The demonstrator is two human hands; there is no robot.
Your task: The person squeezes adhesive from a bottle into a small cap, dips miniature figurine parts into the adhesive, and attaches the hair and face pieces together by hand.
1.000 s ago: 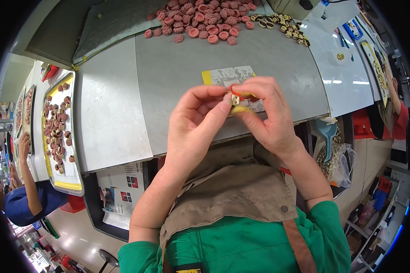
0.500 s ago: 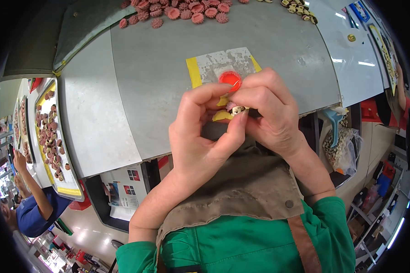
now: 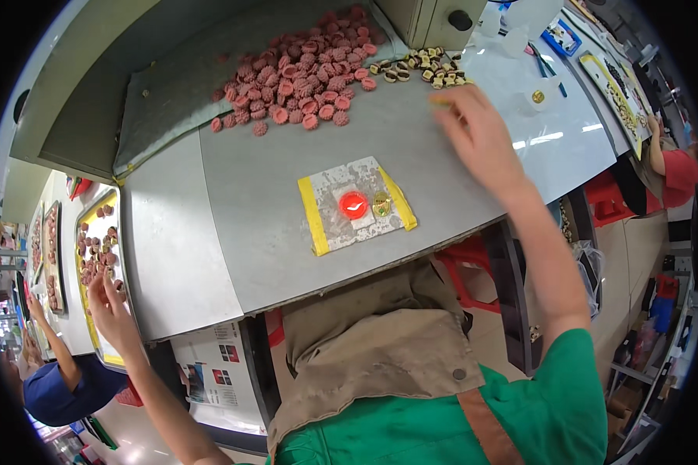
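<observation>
My left hand (image 3: 115, 316) is over the near side of a tray (image 3: 119, 341) at the left, its fingers apart beside small pink-and-cream pieces (image 3: 95, 256). Reaching to the back right, my right hand (image 3: 481, 139) has thumb and fingers parted, with yellow on one fingertip. It is just short of a cluster of small cream-and-dark pieces (image 3: 442, 70). On the table, a grey-white pad (image 3: 329, 182) with yellow taped sides bears a round red dish (image 3: 354, 205). Close beside that dish sits a small gold-coloured round container (image 3: 381, 204).
A heap of pink bumpy, hollow pieces (image 3: 295, 81) covers the back of the grey table (image 3: 264, 174). Blue-handled pliers (image 3: 547, 70) lie at the right. A co-worker in blue (image 3: 70, 391) is at the left, another in red (image 3: 678, 182) at the right.
My hands were together over the pad, holding a small pink-and-cream piece. They have parted: the left to the tray, the right toward the cream-and-dark pieces. The view has shifted.
</observation>
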